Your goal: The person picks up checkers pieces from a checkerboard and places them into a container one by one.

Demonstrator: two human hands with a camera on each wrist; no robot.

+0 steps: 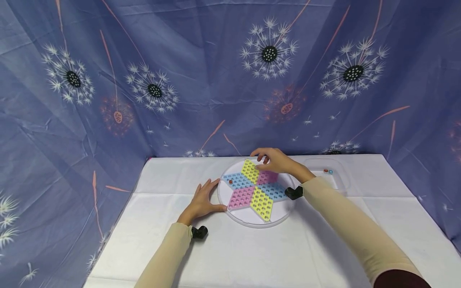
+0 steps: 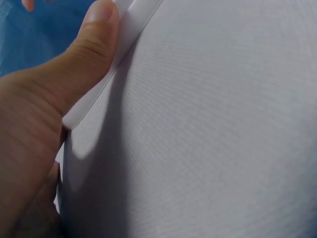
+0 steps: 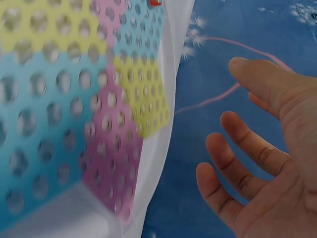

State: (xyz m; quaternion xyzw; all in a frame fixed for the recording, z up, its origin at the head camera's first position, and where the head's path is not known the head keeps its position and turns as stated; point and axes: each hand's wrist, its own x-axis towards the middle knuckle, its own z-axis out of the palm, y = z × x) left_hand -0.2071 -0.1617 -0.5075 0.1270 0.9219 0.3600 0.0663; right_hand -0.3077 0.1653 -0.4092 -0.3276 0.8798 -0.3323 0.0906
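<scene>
A round white Chinese checkers board [image 1: 248,217] lies on the table, its star of perforated points coloured yellow, blue and pink. One reddish-orange marble [image 1: 231,182] sits in the left blue point. My left hand [image 1: 203,201] rests at the board's left edge, fingers spread; its thumb [image 2: 94,42] touches the rim in the left wrist view. Above the far side of the board, near the far yellow point [image 1: 249,170], is my right hand [image 1: 277,162]. Its fingers are loosely bent, and in the right wrist view nothing shows between thumb and fingers [image 3: 250,146].
Right of the board stands a clear plastic box [image 1: 345,180] holding an orange marble [image 1: 325,171] and a blue marble [image 1: 330,172]. A white cloth [image 1: 252,260] covers the table. Blue dandelion-print curtain [image 1: 201,80] hangs behind and at the sides.
</scene>
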